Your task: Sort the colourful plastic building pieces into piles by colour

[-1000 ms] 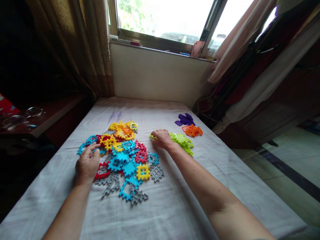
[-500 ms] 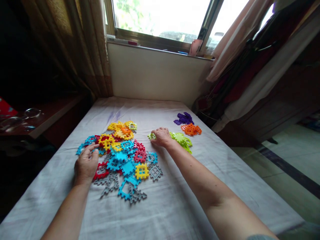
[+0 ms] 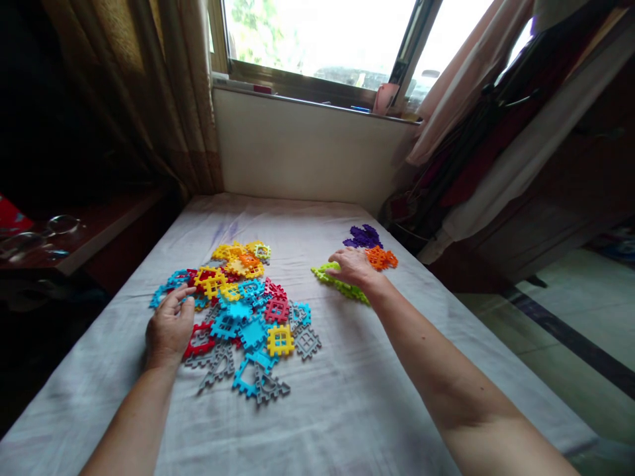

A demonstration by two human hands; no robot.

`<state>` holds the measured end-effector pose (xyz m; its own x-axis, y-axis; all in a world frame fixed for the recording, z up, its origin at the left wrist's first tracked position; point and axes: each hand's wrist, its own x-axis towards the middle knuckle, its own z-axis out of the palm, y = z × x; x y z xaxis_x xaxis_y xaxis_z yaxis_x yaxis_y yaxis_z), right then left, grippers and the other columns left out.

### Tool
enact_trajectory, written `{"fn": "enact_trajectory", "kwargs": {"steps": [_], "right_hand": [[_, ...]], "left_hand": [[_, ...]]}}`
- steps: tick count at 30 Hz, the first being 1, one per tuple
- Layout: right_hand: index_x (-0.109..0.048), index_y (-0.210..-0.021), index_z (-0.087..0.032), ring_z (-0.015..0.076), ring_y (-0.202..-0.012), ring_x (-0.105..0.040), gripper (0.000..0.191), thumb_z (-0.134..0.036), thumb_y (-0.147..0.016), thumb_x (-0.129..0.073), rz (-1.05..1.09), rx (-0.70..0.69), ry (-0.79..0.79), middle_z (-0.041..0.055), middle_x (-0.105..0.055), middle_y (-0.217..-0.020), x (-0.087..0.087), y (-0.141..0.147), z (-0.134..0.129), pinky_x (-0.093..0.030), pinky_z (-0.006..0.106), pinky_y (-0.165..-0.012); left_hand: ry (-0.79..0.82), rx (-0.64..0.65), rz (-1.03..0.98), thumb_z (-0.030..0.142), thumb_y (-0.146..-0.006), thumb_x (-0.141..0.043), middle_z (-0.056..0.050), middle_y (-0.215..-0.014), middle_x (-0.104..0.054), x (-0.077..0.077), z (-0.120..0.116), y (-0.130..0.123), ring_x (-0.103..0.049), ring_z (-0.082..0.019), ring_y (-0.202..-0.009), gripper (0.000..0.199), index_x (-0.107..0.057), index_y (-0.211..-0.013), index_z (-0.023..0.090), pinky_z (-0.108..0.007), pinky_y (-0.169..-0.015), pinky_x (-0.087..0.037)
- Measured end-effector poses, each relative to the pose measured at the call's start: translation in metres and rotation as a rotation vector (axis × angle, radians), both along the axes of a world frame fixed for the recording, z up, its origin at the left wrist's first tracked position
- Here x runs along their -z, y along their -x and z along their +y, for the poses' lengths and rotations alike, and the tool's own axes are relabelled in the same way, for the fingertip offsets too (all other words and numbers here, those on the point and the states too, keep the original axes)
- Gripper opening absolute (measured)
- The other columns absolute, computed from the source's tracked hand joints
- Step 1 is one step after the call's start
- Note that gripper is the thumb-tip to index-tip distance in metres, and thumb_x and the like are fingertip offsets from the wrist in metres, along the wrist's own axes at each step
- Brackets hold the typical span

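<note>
My left hand (image 3: pixel 170 325) rests at the left edge of a mixed heap of plastic interlocking building tiles, fingers loosely stretched and apart, holding nothing. In that heap lie blue tiles (image 3: pixel 253 332), a yellow window tile (image 3: pixel 280 340), red tiles (image 3: pixel 276 309) and grey tiles (image 3: pixel 307 342). My right hand (image 3: pixel 353 266) is over the small lime-green pile, its fingers curled down on a lime-green tile (image 3: pixel 325 271); the fingertips are partly hidden. More lime-green tiles (image 3: pixel 354 293) show below this hand.
Purple tiles (image 3: pixel 364 236) and orange tiles (image 3: pixel 381 258) form small piles at the back right. Yellow tiles (image 3: pixel 231 250) lie behind the mixed heap. A pale sheet (image 3: pixel 337 410) covers the surface. Eyeglasses (image 3: pixel 64 225) lie on a dark side table at left.
My right hand has moved right, and the lime-green tile at its fingers has come with it to the lime-green pile. My left hand has stayed in place.
</note>
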<state>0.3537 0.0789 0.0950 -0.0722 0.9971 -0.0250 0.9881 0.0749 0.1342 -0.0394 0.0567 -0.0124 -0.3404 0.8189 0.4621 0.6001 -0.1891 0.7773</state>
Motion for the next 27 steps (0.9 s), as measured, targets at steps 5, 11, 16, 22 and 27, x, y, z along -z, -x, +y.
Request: {"fn": "enact_trajectory", "kwargs": {"steps": [5,11,16,22,27], "right_hand": [[-0.067,-0.124,-0.025,0.0275,-0.120,-0.056,0.037,-0.037,-0.091,-0.055,0.098,-0.122,-0.051,0.0081,-0.066,-0.131,0.001,0.049,0.030,-0.042,0.039,-0.098],[-0.048,-0.144,-0.027,0.0275,-0.129,-0.050,0.059,-0.031,-0.086,-0.059,0.181,-0.255,-0.050,0.0080,-0.050,-0.149,0.030,0.115,0.081,-0.044,0.041,-0.100],[-0.052,-0.141,-0.030,0.0259,-0.124,-0.053,0.055,-0.024,-0.086,-0.056,0.152,-0.303,0.018,0.0062,-0.060,-0.138,0.044,0.129,0.100,-0.044,0.038,-0.099],[-0.060,-0.134,-0.025,0.0251,-0.119,-0.057,0.044,-0.025,-0.090,-0.053,0.167,-0.276,0.005,0.0082,-0.067,-0.128,0.050,0.123,0.100,-0.044,0.034,-0.097],[-0.055,-0.137,-0.023,0.0250,-0.120,-0.058,0.046,-0.042,-0.096,-0.047,0.244,-0.223,-0.020,0.0089,-0.066,-0.131,0.055,0.127,0.098,-0.044,0.034,-0.098]], "left_hand": [[0.014,-0.001,-0.003,0.044,-0.083,-0.050,-0.009,-0.122,-0.069,0.000,-0.001,0.000,-0.064,-0.025,-0.114,0.034,-0.069,-0.100,0.022,-0.041,-0.099,-0.053],[0.002,-0.031,-0.062,0.042,-0.087,-0.048,-0.008,-0.124,-0.068,0.004,-0.002,0.000,-0.062,-0.023,-0.118,0.033,-0.067,-0.102,0.021,-0.040,-0.107,-0.047],[0.016,-0.096,-0.150,0.041,-0.086,-0.049,-0.008,-0.119,-0.070,0.001,-0.005,-0.002,-0.063,-0.023,-0.116,0.031,-0.068,-0.099,0.020,-0.040,-0.106,-0.048],[-0.011,-0.058,-0.128,0.040,-0.087,-0.049,-0.009,-0.121,-0.070,-0.002,-0.006,-0.005,-0.063,-0.024,-0.117,0.031,-0.068,-0.099,0.019,-0.041,-0.108,-0.045],[0.002,-0.040,-0.122,0.040,-0.087,-0.050,-0.009,-0.123,-0.069,-0.001,-0.006,-0.004,-0.063,-0.023,-0.118,0.031,-0.068,-0.101,0.019,-0.040,-0.107,-0.047]]}}
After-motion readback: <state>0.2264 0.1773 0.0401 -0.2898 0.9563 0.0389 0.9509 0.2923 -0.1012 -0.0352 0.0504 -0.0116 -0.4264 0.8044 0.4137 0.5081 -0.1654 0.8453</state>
